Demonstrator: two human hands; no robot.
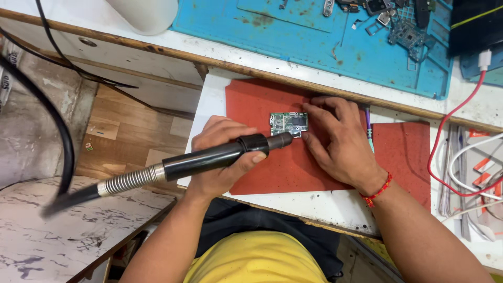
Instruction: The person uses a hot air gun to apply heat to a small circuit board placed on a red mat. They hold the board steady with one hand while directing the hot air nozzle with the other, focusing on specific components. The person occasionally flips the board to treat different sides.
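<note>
left hand closed round black hot-air wand, nozzle at circuit board's lower right edge | right hand fingers flat, pressing board's right side | board on red mat, upper middle | blue mat beyond red mat

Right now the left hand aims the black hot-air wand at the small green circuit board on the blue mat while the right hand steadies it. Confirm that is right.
Not quite. The head view shows the circuit board lying on the red mat, not the blue mat, which sits farther back on the bench. The rest holds: the left hand aims the black hot-air wand at it and the right hand steadies it.
</note>
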